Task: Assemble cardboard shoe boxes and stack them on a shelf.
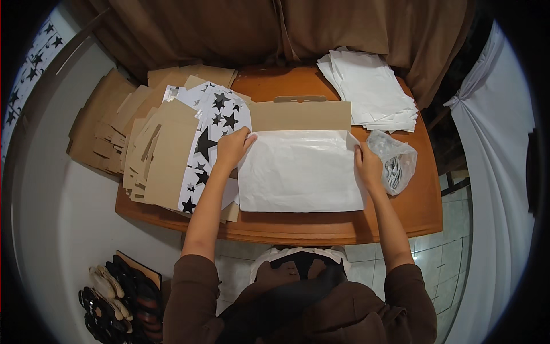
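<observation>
A wide white sheet [301, 172], creased and slightly glossy, is spread in front of me at the near side of the table. Above its far edge shows a brown cardboard piece [303, 114] with a cut-out slot along its top; whether the cardboard lies under the white sheet or inside it, I cannot tell. My left hand [232, 150] is closed on the sheet's far left corner. On the other side, my right hand [369, 163] pinches its right edge near the top. White paper printed with black stars [206, 143] lies just beside my left hand.
Flat cardboard pieces [172, 155] are piled on the left of the wooden table [275, 80]. A stack of white sheets [372, 86] rests at the far right. Near my right hand sits a clear plastic bag [404, 152] with small silvery items. Shoes [117, 298] stand at lower left.
</observation>
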`<state>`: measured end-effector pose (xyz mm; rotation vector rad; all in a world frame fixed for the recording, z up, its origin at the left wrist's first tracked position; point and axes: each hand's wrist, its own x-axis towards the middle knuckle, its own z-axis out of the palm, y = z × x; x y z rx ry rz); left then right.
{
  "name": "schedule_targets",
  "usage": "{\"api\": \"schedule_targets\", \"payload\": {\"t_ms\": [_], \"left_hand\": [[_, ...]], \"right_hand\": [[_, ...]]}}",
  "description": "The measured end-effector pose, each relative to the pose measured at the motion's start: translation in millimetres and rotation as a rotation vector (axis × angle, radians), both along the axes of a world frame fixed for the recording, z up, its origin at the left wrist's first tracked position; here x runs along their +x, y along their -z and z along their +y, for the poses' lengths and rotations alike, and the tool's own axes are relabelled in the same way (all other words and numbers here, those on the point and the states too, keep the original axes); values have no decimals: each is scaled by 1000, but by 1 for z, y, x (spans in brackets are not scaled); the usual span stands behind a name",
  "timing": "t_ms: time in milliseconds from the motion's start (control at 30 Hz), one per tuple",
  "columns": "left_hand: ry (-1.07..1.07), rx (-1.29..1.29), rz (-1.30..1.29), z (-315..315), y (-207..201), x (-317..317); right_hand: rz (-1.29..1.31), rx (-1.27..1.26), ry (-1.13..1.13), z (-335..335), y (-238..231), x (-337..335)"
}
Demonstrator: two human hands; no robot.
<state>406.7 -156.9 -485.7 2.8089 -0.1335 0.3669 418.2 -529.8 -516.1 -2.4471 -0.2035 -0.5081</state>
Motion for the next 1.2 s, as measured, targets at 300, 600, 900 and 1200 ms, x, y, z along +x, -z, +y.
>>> {"api": "schedule_targets", "payload": {"t_ms": [300,600,900,1200], "left_hand": [[267,32,-145,-61,24,-34],[412,152,-33,-97,81,-42],[406,302,83,-86,114,-37],[445,569,464,-101,110,-29]], "right_hand": [[-358,-395,179,27,-5,-13],[-56,-669,-677,70,33,-29],[161,-699,-824,71,72,-11],[571,-935,-726,74,80,-11]]}}
